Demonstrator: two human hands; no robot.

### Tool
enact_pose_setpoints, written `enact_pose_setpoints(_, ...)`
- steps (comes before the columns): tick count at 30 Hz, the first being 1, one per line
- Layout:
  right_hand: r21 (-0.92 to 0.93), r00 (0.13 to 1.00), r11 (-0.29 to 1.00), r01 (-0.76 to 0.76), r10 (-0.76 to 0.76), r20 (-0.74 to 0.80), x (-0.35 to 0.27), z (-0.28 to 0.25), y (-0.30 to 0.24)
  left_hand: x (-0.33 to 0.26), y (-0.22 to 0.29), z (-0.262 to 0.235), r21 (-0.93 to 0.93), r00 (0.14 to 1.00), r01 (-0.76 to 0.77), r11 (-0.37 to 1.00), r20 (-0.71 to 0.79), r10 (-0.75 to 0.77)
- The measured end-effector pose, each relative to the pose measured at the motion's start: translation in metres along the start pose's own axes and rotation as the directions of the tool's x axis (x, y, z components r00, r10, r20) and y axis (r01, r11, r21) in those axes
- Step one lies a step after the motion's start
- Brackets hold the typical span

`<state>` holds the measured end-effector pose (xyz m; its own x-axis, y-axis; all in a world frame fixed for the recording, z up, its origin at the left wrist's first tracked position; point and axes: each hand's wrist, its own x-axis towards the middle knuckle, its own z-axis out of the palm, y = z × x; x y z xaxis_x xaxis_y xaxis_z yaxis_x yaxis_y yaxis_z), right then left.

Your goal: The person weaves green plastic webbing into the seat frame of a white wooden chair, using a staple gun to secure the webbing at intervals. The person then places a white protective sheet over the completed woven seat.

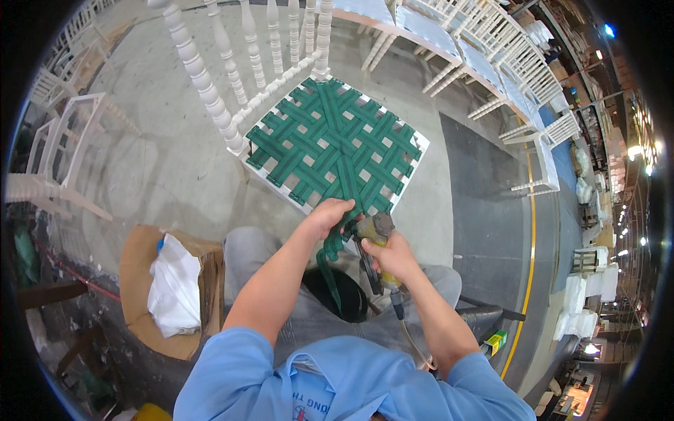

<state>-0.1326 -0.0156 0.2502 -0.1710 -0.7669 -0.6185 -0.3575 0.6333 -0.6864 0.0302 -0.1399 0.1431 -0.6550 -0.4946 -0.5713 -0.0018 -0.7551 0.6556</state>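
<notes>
A white wooden chair with turned spindles stands in front of me, its seat woven from green webbing straps. My left hand grips the loose ends of green strap at the seat's near edge, pulling them down toward my lap. My right hand holds a pneumatic staple gun against the same near edge, right beside the left hand. An air hose runs from the gun down past my right forearm.
A cardboard box with white cloth sits at my left knee. Bare white chair frames stand at left, and a row of white chairs lines the upper right. A yellow floor line curves along the right.
</notes>
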Motion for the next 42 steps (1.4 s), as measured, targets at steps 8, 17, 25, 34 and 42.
enact_pose_setpoints(8, 0.343, 0.940, 0.922, 0.181, -0.061, -0.335, -0.106, -0.103, 0.018, -0.011, 0.002, 0.014, 0.250, 0.995, -0.095, 0.963, 0.023, 0.092)
enact_pose_setpoints(17, 0.469, 0.543, 0.875, 0.122, 0.337, -0.769, -0.275, -0.234, 0.178, -0.039, -0.019, 0.044, 0.862, 0.932, -0.227, 0.452, 0.059, 0.357)
enact_pose_setpoints(25, 0.877, 0.660, 0.455, 0.151, 0.615, -0.432, -0.288, -0.225, 0.357, -0.044, -0.052, 0.070, 0.956, 0.863, -0.216, 0.197, 0.093, 0.496)
enact_pose_setpoints(34, 0.418, 0.461, 0.824, -0.382, 0.562, -0.687, -0.292, -0.218, 0.402, -0.061, -0.053, 0.100, 0.989, 0.852, -0.114, 0.090, 0.050, 0.521)
enact_pose_setpoints(42, -0.183, 0.615, 0.677, -0.713, 0.479, -0.626, -0.368, -0.173, 0.468, -0.063, -0.056, 0.082, 0.978, 0.818, -0.133, 0.159, 0.018, 0.575)
